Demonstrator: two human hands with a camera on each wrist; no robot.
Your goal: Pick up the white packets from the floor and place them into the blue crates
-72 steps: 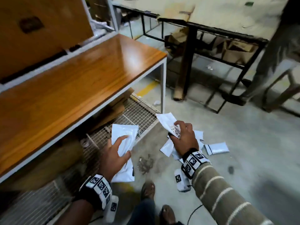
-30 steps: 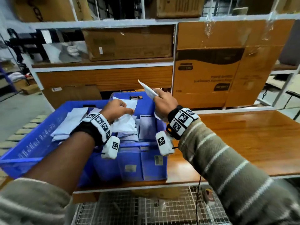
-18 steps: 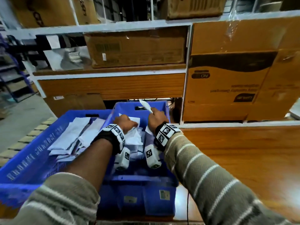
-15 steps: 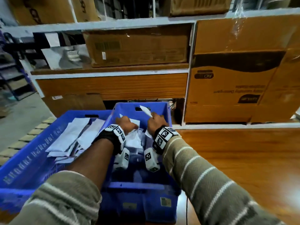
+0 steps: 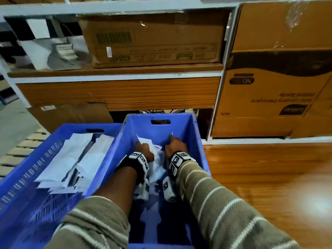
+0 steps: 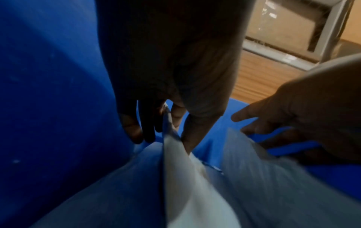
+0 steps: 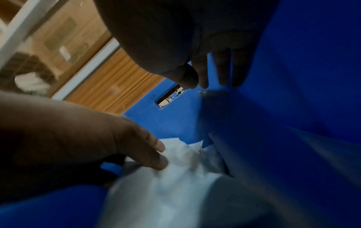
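the left hand (image 6: 166,86) reaches down into a blue crate (image 6: 54,92), its fingers (image 6: 131,128) pointing toward the crate floor close beside the shadowed left wall. a white packet (image 6: 175,162) stands on edge between the thumb on one side and the fingers on the other, its thin upper edge running up into the grip and its lower part widening toward the camera, blurred. to the right, a second white packet (image 6: 246,154) leans at an angle, and the right hand (image 6: 304,111) is at its upper edge with one finger stretched leftward. beyond the crate's rim, a wooden surface (image 6: 259,77) and a grey metal frame (image 6: 332,30) show at upper right.
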